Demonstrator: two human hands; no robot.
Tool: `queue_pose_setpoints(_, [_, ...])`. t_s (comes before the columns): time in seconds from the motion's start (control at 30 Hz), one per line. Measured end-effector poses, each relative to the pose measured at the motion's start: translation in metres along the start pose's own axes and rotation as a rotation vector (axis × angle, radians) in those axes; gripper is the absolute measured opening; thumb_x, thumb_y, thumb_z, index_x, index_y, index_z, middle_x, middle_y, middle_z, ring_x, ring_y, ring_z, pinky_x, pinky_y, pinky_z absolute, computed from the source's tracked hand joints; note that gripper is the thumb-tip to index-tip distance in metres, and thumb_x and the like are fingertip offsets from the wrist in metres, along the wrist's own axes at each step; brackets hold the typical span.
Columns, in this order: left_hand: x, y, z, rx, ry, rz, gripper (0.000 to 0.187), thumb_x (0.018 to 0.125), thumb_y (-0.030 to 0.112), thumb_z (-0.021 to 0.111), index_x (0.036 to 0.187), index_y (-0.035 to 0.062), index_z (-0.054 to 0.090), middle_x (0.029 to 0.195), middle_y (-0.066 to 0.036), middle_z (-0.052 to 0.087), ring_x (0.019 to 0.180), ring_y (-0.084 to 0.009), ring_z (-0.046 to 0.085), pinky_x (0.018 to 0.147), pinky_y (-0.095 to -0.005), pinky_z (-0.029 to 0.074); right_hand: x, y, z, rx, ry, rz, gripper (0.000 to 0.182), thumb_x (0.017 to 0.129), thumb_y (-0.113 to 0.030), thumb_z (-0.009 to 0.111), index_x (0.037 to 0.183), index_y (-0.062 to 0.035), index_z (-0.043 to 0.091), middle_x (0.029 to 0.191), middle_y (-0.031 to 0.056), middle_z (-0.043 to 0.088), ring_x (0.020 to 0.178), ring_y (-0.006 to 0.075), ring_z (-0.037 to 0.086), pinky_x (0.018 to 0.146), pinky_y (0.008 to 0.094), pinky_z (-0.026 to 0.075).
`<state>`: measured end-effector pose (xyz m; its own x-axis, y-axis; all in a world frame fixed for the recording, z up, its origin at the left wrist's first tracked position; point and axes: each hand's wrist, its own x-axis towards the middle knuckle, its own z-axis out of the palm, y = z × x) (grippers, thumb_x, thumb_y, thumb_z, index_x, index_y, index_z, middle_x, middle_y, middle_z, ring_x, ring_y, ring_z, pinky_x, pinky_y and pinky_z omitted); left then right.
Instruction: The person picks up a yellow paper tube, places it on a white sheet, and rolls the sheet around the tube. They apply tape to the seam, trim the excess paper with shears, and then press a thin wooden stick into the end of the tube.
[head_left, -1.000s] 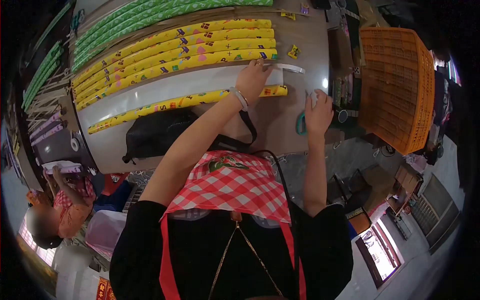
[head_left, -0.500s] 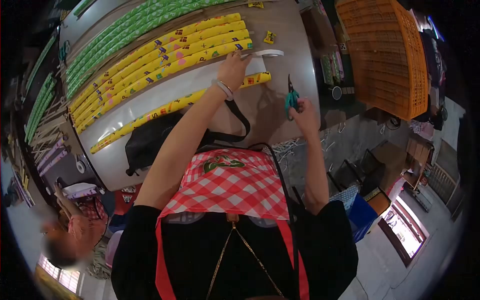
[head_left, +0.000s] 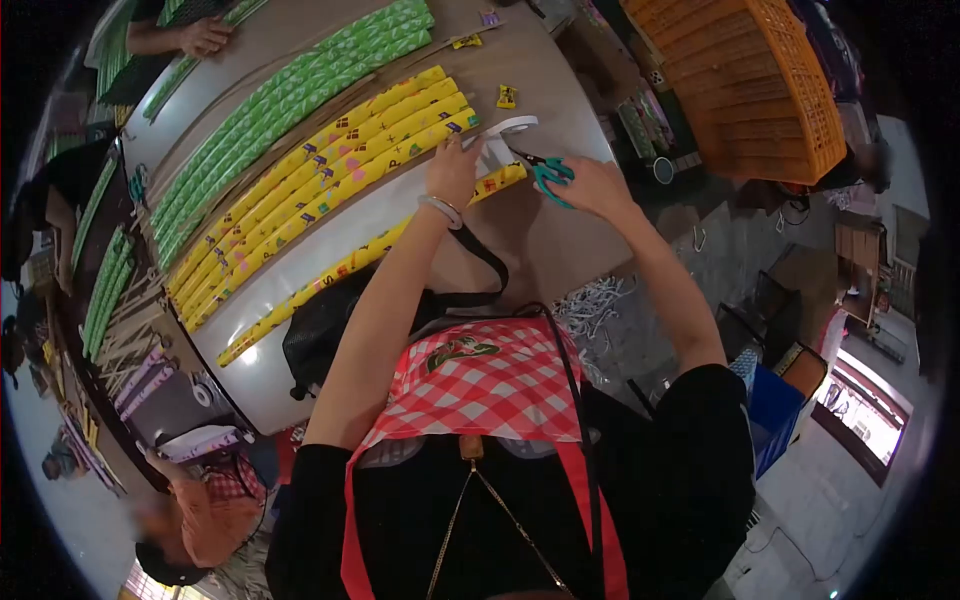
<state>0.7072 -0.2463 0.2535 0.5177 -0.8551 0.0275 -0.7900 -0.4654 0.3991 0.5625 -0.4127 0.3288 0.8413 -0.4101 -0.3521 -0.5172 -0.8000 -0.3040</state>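
At the ends of several yellow patterned rolls (head_left: 330, 170), my left hand (head_left: 453, 172) has its fingers bent onto a white strip, whose loose end leads to a white tape roll (head_left: 515, 124). Whether the fingers pinch the strip is hard to tell. My right hand (head_left: 592, 186) holds teal-handled scissors (head_left: 550, 178), their dark blades pointing left at the strip. A single yellow roll (head_left: 375, 246) lies nearer me, its right end just below the blades. Between it and the other yellow rolls runs a pale, shiny sheet (head_left: 300, 262).
Green rolls (head_left: 290, 95) lie beyond the yellow ones. Small yellow packets (head_left: 507, 97) are near the table's far right. A black bag (head_left: 318, 335) sits at the near edge. An orange crate (head_left: 740, 90) stands right. Co-workers' arms show at upper left; another person sits at lower left.
My right hand has brought the scissors up and left to the white strip. The view has shifted, showing more green rolls and a co-worker's hand at the top left.
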Motion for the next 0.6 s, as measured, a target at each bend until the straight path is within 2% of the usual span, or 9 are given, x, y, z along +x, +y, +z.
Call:
queue_pose_setpoints(0.03, [0.000,0.001,-0.001,0.018,-0.013,-0.018,0.048,0.072,0.008,0.055,0.119,0.0152,0.045,0.110,-0.019,0.045,0.098,-0.0323,0.046,0.077,-0.0360,0.044,0.000,-0.007,-0.008,0.001,-0.097,0.054,0.046,0.069,-0.050,0.053,0.077,-0.0057,0.059,0.074,0.0124,0.059,0.070,0.0259,0.058,0.061,0.0365,0.043])
queue_pose_setpoints(0.07, [0.000,0.001,-0.002,0.037,-0.027,-0.041,0.046,0.072,0.009,0.056,0.116,0.0149,0.047,0.116,-0.021,0.044,0.102,-0.0329,0.046,0.078,-0.0340,0.045,0.002,-0.009,-0.008,0.004,-0.088,0.058,0.046,0.069,-0.050,0.053,0.077,-0.0057,0.059,0.074,0.0124,0.059,0.070,0.0259,0.058,0.061,0.0365,0.043])
queue_pose_setpoints(0.23, [0.000,0.002,-0.007,-0.004,-0.042,-0.044,0.049,0.074,0.008,0.056,0.121,0.0157,0.044,0.109,-0.019,0.045,0.101,-0.0342,0.044,0.080,-0.0387,0.042,0.018,-0.002,0.001,0.003,-0.154,0.086,0.044,0.069,-0.050,0.053,0.072,-0.0061,0.058,0.068,0.0091,0.058,0.065,0.0243,0.058,0.057,0.0369,0.044])
queue_pose_setpoints(0.3, [0.000,0.002,-0.007,-0.020,-0.041,-0.050,0.050,0.073,0.008,0.056,0.121,0.0160,0.044,0.109,-0.019,0.045,0.101,-0.0344,0.044,0.079,-0.0389,0.043,0.018,-0.001,0.004,-0.022,-0.099,0.058,0.044,0.070,-0.050,0.053,0.071,-0.0063,0.058,0.067,0.0094,0.058,0.064,0.0240,0.058,0.056,0.0372,0.044])
queue_pose_setpoints(0.37, [-0.001,0.002,-0.006,-0.001,0.011,-0.028,0.048,0.071,0.007,0.056,0.117,0.0150,0.047,0.107,-0.019,0.046,0.097,-0.0335,0.046,0.075,-0.0368,0.045,0.020,-0.001,0.004,-0.049,-0.046,0.028,0.044,0.070,-0.050,0.052,0.069,-0.0065,0.057,0.067,0.0097,0.058,0.063,0.0237,0.058,0.056,0.0374,0.044])
queue_pose_setpoints(0.4, [-0.001,0.002,-0.005,0.015,0.062,-0.005,0.045,0.069,0.006,0.055,0.113,0.0140,0.050,0.105,-0.020,0.047,0.093,-0.0325,0.049,0.071,-0.0346,0.047,0.023,0.000,0.004,-0.030,-0.092,0.043,0.044,0.070,-0.050,0.052,0.069,-0.0066,0.057,0.067,0.0097,0.058,0.063,0.0239,0.058,0.056,0.0375,0.044])
queue_pose_setpoints(0.47, [-0.002,0.003,-0.005,0.016,0.063,-0.009,0.045,0.069,0.005,0.054,0.112,0.0139,0.051,0.105,-0.020,0.047,0.093,-0.0325,0.049,0.071,-0.0347,0.047,0.026,0.000,0.007,-0.008,-0.139,0.056,0.044,0.070,-0.050,0.052,0.068,-0.0066,0.057,0.067,0.0098,0.058,0.063,0.0242,0.058,0.056,0.0376,0.044])
queue_pose_setpoints(0.53, [-0.001,0.003,-0.005,0.017,0.066,-0.013,0.044,0.069,0.005,0.053,0.112,0.0138,0.051,0.105,-0.020,0.047,0.093,-0.0325,0.049,0.071,-0.0348,0.047,0.027,-0.002,0.008,0.045,-0.124,0.079,0.045,0.070,-0.048,0.054,0.077,-0.0037,0.057,0.076,0.0157,0.058,0.073,0.0328,0.056,0.062,0.0399,0.043])
queue_pose_setpoints(0.6, [-0.002,0.002,-0.005,-0.014,0.048,-0.023,0.043,0.070,0.004,0.052,0.111,0.0135,0.052,0.106,-0.020,0.048,0.093,-0.0324,0.049,0.070,-0.0350,0.047,0.028,-0.005,0.007,0.039,-0.131,0.077,0.045,0.070,-0.047,0.054,0.076,-0.0031,0.056,0.074,0.0159,0.058,0.071,0.0329,0.055,0.061,0.0404,0.042])
